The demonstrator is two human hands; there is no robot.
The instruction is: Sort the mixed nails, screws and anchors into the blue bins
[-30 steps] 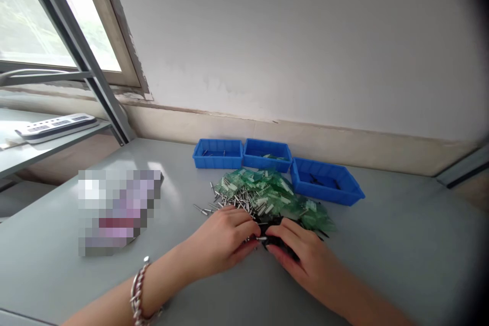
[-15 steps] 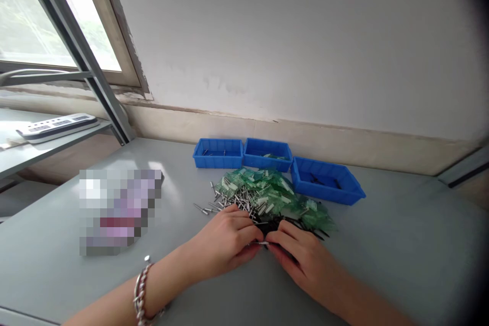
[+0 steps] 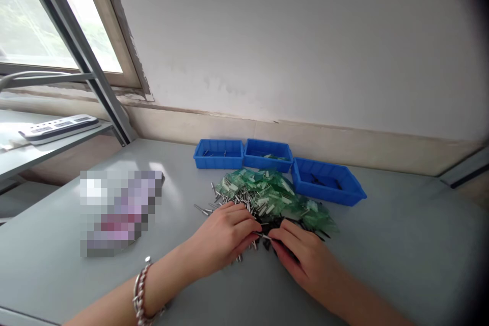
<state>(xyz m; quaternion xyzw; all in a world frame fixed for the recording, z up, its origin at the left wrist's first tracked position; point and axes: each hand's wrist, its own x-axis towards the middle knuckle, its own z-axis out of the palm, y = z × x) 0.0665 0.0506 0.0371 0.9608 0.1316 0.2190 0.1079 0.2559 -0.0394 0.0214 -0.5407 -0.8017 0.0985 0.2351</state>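
Note:
A silver blind rivet (image 3: 263, 236) lies across the small gap between my hands. My left hand (image 3: 229, 234) is closed, its thumb and fingertips pinching the rivet's left end. Closed as well, my right hand (image 3: 300, 252) has its thumb and index finger at the right end. Loose silver rivets (image 3: 244, 196) are heaped just beyond my left hand. Small green plastic packets (image 3: 282, 193) with pale pieces are piled behind my hands. Thin black pieces (image 3: 273, 223), partly hidden by my fingers, lie between and beyond the hands; their kind cannot be made out.
Along the wall stand three blue bins: the left bin (image 3: 219, 162) holds a few rivets, the middle bin (image 3: 268, 163) green packets, the right bin (image 3: 328, 191) black pieces. A blurred-out object (image 3: 122, 214) lies at left. A power strip (image 3: 59, 129) rests on the side shelf.
My hands have drawn slightly apart, with the rivet now showing between them at a tilt. Several rivets below my left hand have come into view. The bins and packets have stayed in place.

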